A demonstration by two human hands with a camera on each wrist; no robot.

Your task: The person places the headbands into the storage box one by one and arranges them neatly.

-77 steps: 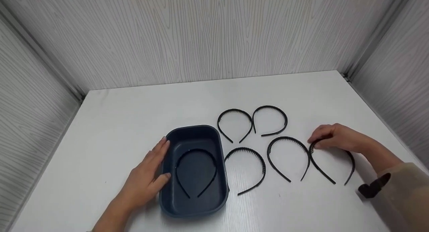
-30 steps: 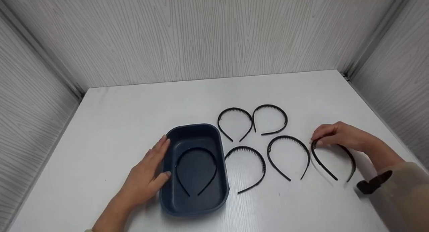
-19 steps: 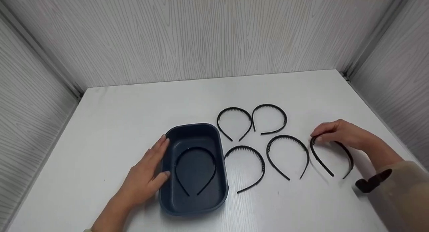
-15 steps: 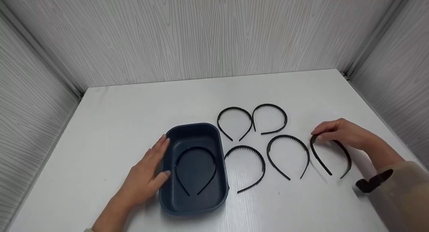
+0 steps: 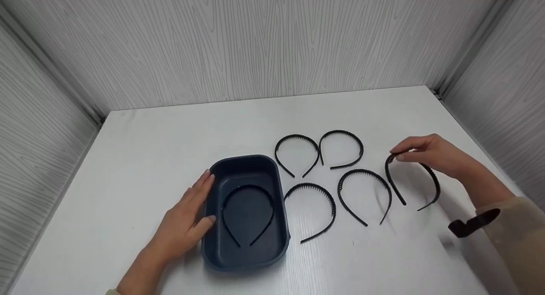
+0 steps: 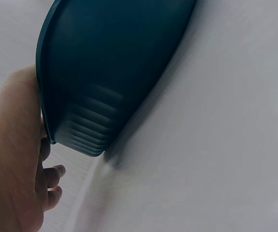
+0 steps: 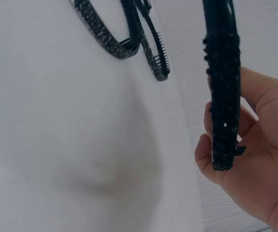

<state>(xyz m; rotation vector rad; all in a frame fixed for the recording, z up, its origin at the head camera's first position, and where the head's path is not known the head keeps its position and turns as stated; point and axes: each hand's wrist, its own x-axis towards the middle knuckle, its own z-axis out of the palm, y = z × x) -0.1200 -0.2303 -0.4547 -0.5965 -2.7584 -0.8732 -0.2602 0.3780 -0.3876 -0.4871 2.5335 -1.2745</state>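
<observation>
Black headband [image 5: 392, 182] up off the table [image 5: 162, 141], right of frame, right hand [image 5: 440, 155] has its fingers clamped on the top.
Left hand [image 5: 181, 224] just rests straight fingers on the blue tray [image 5: 251, 261], lower middle, another headband [image 5: 248, 186] inside. Four loose headbands [image 5: 362, 170] nearby, the lower two kinda in the way. Wood-grain panel [image 5: 255, 44] up top.
</observation>
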